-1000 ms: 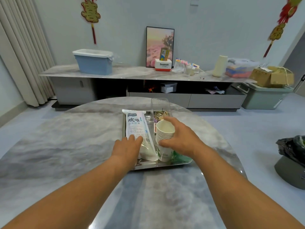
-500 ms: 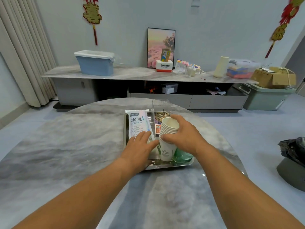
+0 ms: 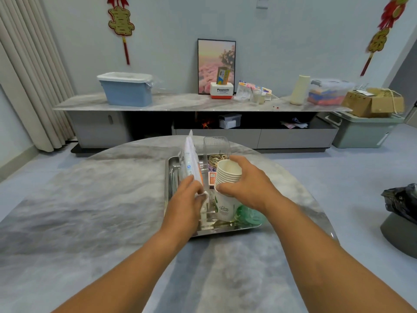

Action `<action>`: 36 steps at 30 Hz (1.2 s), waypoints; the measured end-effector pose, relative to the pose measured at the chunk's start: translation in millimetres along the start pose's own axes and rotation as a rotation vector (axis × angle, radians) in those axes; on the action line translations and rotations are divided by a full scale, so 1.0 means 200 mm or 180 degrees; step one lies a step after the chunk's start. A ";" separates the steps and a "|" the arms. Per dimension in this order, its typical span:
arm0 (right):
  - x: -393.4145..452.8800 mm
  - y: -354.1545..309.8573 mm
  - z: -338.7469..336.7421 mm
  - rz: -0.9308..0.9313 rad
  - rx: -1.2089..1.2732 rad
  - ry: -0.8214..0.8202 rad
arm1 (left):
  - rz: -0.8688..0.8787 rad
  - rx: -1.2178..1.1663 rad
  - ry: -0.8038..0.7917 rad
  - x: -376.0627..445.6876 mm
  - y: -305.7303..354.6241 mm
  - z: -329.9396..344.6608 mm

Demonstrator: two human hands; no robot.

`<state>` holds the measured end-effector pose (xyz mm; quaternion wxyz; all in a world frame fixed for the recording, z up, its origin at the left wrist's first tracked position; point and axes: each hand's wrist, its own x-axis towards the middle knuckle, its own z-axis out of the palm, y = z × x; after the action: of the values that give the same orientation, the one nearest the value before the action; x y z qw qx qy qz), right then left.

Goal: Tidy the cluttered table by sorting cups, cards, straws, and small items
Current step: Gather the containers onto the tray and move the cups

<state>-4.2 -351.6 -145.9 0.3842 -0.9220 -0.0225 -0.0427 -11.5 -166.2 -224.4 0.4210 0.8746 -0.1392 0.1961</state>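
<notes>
A steel tray (image 3: 168, 177) sits on the round marble table (image 3: 90, 211). My right hand (image 3: 248, 184) grips a stack of white paper cups (image 3: 226, 177), upright on the tray. My left hand (image 3: 187, 199) pinches the near end of a white packet of straws (image 3: 189, 161) and holds it tipped up on its edge. Behind the cups lie rubber bands (image 3: 216, 157), a small orange card box (image 3: 212, 178) and a clear plastic box (image 3: 216, 143). A green item (image 3: 249, 216) lies at the tray's near right corner.
The table's far and right edges curve close around the tray. Beyond stands a long low cabinet (image 3: 180, 105) with a blue bin (image 3: 126, 89), a picture and boxes. A black bin bag (image 3: 401, 202) stands on the floor at right.
My left hand has taken the straw packet by its near end and tipped it from flat up onto its edge. My right hand keeps its grip on the cup stack, shifted slightly right.
</notes>
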 end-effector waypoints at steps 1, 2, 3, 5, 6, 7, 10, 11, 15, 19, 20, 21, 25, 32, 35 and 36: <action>-0.01 0.00 0.01 -0.0015 -0.0003 -0.0040 | -0.0073 -0.0200 -0.0003 -0.02 0.02 -0.02; -0.02 -0.01 0.04 -0.0022 -0.0055 -0.0097 | -0.0153 -0.0330 -0.0072 -0.04 0.03 -0.03; -0.03 0.00 0.06 -0.0038 -0.0152 -0.0163 | -0.0214 -0.0408 -0.0166 -0.05 0.04 -0.03; -0.05 0.01 0.10 -0.0067 -0.0273 -0.0266 | -0.0244 -0.0356 -0.0357 -0.05 0.03 -0.04; -0.06 0.02 0.11 -0.0074 -0.0272 -0.0279 | -0.0223 -0.0224 -0.0487 -0.05 0.03 -0.04; -0.06 0.03 0.11 -0.0081 -0.0288 -0.0290 | -0.0203 -0.0060 -0.0673 -0.05 0.02 -0.04; -0.06 0.06 0.07 -0.0036 -0.0377 -0.0355 | -0.0320 0.0248 -0.1164 -0.09 0.02 -0.02; -0.06 0.06 0.06 -0.0013 -0.0310 -0.0396 | -0.0331 0.0256 -0.1155 -0.10 0.02 -0.01; -0.10 0.04 0.01 0.0180 0.0303 -0.0245 | -0.0466 0.0173 -0.0857 -0.17 0.02 0.01; -0.12 0.09 -0.11 0.0435 0.0358 0.0160 | -0.0541 0.0357 -0.0532 -0.17 0.04 0.01; -0.13 0.13 -0.14 0.0577 0.0215 0.0066 | -0.0583 0.0360 -0.0412 -0.16 0.04 0.00; -0.13 0.15 -0.17 0.0816 0.0104 -0.0110 | -0.0608 0.0327 -0.0264 -0.15 0.03 0.00; -0.12 0.08 -0.22 0.1477 -0.0340 -0.1133 | -0.0577 0.0031 0.0383 -0.12 0.06 -0.03; -0.13 0.09 -0.09 0.0974 -0.0960 -0.0862 | -0.1121 0.0119 0.0890 -0.17 -0.02 -0.08; -0.12 0.07 -0.10 0.0877 -0.1095 -0.0846 | -0.1358 -0.0065 0.0817 -0.21 -0.06 -0.11; -0.12 0.06 -0.10 0.0862 -0.1121 -0.0867 | -0.1394 -0.0186 0.0762 -0.21 -0.06 -0.12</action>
<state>-27.6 -375.2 -142.5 0.2133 -0.9665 0.0574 0.1305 -48.4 -136.3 -238.6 0.4921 0.8418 0.0989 0.1983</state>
